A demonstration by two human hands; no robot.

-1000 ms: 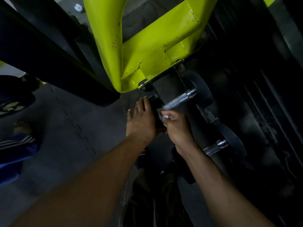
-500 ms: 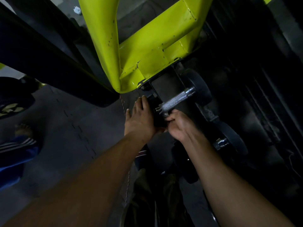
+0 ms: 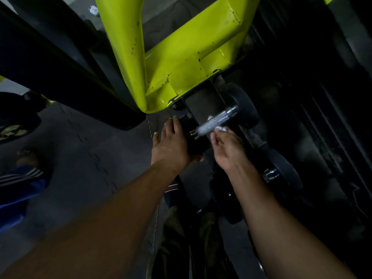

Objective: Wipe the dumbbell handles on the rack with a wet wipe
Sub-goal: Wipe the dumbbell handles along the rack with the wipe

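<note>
under the knurled handle (image 3: 213, 122), right hand (image 3: 227, 150) fingers pinching, seemingly, a wipe (image 3: 221, 128); left hand (image 3: 171, 147) flat, empty

The dumbbell handle (image 3: 213, 122) lies below the rack frame (image 3: 181, 57), between the left hand (image 3: 171, 146) and right hand (image 3: 227, 150); the wipe (image 3: 221, 128) sits beside it.

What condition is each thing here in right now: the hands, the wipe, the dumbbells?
Left hand: open, flat against the near dumbbell's dark end.
Right hand: fingers closed on the wipe, at the handle's side.
Wet wipe: bunched up, touching the handle.
Near dumbbell handle: bare knurled metal, mostly uncovered, lying in the rack.
Second dumbbell: resting in the rack, untouched.
Yellow frame: paint chipped in spots.
</note>
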